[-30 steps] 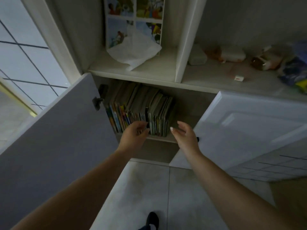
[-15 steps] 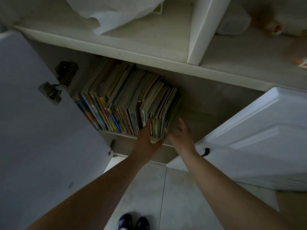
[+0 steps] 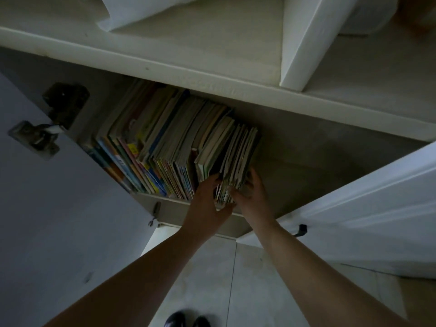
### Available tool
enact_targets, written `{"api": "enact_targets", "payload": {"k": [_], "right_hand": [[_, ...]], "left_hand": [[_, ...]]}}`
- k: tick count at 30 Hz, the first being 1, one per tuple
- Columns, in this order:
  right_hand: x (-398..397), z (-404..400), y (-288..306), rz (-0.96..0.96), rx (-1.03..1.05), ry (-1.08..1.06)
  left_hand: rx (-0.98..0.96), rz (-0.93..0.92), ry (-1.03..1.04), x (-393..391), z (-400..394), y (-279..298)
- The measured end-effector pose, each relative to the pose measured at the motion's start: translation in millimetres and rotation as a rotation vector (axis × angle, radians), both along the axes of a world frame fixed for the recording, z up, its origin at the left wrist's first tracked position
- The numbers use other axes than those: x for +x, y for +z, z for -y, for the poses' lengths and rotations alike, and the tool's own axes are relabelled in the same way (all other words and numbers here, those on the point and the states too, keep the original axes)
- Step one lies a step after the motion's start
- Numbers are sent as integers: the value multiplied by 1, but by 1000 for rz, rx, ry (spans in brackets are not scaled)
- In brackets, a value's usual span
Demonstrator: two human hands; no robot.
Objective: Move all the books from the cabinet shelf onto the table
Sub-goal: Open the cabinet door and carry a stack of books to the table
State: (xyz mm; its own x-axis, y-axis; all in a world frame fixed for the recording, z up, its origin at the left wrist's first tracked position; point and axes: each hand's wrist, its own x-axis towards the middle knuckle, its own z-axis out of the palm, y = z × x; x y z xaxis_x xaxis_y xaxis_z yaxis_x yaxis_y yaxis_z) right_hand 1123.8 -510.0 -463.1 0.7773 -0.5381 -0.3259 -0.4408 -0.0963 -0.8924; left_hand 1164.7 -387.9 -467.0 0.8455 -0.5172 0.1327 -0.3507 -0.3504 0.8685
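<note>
cabinet shelf (image 3: 295, 166) holds upright books (image 3: 165, 147); both hands (image 3: 232, 197) clasp the rightmost bundle (image 3: 238, 161).

One row of many books (image 3: 165, 147), two hands, two cabinet doors, two shoes

Your left hand (image 3: 207, 204) fingertips are buried between the books (image 3: 165, 147), so you can't tell how many it holds. Book titles are too dark and small to read. The white sheet (image 3: 132, 10) is cut off at the frame's top. Your shoes (image 3: 186, 320) are cropped at the bottom edge. Upper right is a blur.
</note>
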Motion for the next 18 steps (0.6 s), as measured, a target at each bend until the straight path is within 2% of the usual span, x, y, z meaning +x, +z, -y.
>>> {"api": "enact_targets", "payload": {"k": [3, 8, 13, 18], "right_hand": [[-1, 4, -2, 18, -3, 8], [-3, 5, -5, 27, -34, -10], [-13, 8, -11, 37, 60, -52], [-16, 7, -15, 77, 155, 43]], "left_hand": [[-13, -28, 44, 2, 6, -1], [-2, 27, 78, -2, 20, -7], [-43, -177, 81, -6, 44, -16], [-136, -292, 204, 2, 65, -22]]}}
